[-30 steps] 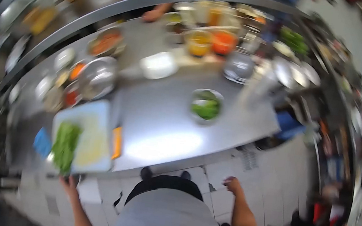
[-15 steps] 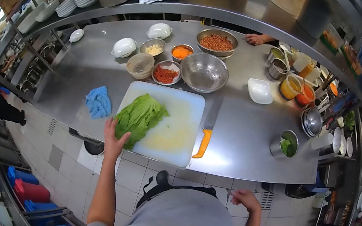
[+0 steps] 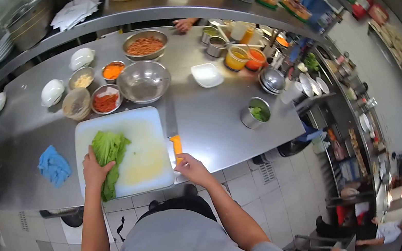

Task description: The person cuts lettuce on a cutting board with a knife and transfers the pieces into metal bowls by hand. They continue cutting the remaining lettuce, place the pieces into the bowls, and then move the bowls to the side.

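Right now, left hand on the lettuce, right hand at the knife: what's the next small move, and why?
Probably close the right hand around the orange handle and lift it. The left hand pins the lettuce on the white cutting board, the right hand only touches the handle's near end, and the blade lies flat on the steel counter.

Brushed steel counter [image 3: 221, 128], matt white plastic cutting board [image 3: 149, 143], smooth orange knife handle [image 3: 175, 145], polished metal bowl [image 3: 143, 81]

Bench [image 3: 221, 128]: blue cloth [image 3: 54, 166] near the front edge, steel mixing bowl [image 3: 143, 81], white square dish [image 3: 207, 74], pot of greens [image 3: 255, 113], bowl of red chopped stuff [image 3: 105, 102].
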Action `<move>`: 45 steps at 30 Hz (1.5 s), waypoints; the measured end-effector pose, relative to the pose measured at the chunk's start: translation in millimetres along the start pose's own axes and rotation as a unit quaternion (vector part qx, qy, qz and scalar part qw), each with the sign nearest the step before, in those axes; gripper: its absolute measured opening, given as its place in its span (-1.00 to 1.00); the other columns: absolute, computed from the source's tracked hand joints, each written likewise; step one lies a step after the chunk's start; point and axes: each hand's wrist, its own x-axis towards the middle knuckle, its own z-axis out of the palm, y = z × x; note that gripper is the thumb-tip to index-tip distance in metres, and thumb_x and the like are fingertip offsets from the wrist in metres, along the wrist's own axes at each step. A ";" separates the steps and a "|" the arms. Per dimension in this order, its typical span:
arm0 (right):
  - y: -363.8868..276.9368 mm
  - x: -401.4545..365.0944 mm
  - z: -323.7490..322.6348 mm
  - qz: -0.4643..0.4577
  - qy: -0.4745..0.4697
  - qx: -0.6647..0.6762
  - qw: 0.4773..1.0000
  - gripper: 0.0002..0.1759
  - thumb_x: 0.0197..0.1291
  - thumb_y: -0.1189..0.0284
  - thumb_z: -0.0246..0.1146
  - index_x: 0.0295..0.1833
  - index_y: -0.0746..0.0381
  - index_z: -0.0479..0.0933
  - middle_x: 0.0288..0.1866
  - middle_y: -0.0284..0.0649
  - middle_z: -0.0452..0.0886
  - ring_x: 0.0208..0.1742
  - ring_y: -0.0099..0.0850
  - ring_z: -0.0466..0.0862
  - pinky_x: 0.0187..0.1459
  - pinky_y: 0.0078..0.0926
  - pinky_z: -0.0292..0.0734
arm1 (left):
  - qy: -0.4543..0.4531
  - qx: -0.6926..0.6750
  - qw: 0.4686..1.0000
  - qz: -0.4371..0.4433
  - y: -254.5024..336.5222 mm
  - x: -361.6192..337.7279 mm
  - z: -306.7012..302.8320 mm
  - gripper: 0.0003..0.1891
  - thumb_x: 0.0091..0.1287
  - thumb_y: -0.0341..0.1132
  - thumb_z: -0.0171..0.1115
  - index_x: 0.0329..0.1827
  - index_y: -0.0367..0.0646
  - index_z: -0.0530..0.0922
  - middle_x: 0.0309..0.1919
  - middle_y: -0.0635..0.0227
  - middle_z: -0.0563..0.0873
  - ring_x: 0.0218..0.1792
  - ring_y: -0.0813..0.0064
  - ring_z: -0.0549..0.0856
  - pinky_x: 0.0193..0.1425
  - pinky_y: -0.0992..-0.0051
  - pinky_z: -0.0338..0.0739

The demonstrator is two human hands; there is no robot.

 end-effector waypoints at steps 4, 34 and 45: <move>32.5 0.9 5.8 0.052 0.018 0.120 0.991 -0.44 0.54 0.32 0.41 0.55 0.17 0.51 0.01 -0.21 0.77 -0.03 -0.44 0.78 0.02 -0.41 0.73 | -0.044 -0.164 0.985 0.035 -1.8 -1.9 0.5 0.31 0.28 0.16 0.66 0.88 -0.24 -0.02 0.38 -0.25 0.71 0.35 -0.24 0.75 0.43 0.01 0.66; 27.2 100.1 -0.6 0.066 0.054 -0.215 0.973 0.13 0.08 0.48 0.48 0.81 0.21 0.19 0.49 0.14 0.44 0.41 0.16 0.66 0.43 -0.05 0.65 | 0.044 0.090 0.995 0.000 -7.6 35.8 -31.6 -0.11 0.40 0.05 0.53 0.79 0.20 0.37 0.82 -0.07 0.18 0.71 -0.36 0.28 0.60 -0.52 0.30; 40.9 82.8 -32.3 0.127 -0.008 -0.067 0.990 -0.18 0.14 0.48 0.38 0.58 0.37 0.41 0.21 0.14 0.69 0.27 0.11 0.75 0.32 -0.13 0.67 | 0.040 0.004 0.999 0.008 -85.7 150.9 -68.6 -0.32 0.24 -0.05 0.65 0.44 -0.03 0.69 0.18 0.11 0.82 0.18 -0.07 0.77 0.24 0.03 0.69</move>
